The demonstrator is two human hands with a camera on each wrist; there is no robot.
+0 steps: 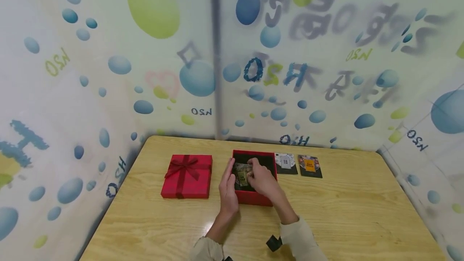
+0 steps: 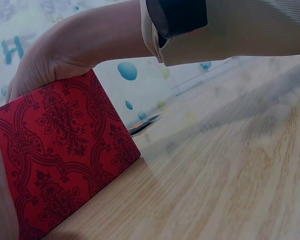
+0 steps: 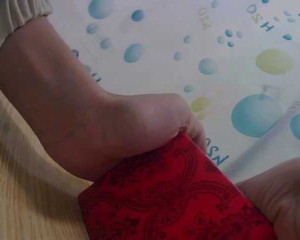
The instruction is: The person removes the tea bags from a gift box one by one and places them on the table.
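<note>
Near the far edge of the worktop, a red box stands uncovered, with a green-labelled packet in the left part of its interior. As for progress, the box is off its lid, which lies to the left with its ribbon bow uppermost; a white-labelled packet and an orange-labelled packet lie apart to the right. Settling the green-labelled packet appears unfinished, and the lid is not on. Of the two hands, the left hand lies along the box's left wall, its fingers straight and held together. The right hand bends over into the box, its fingers curled, and appears to pinch the right side of the green-labelled packet (both wrist views hide the fingertips behind the patterned walls, so the exact grip cannot be confirmed).
</note>
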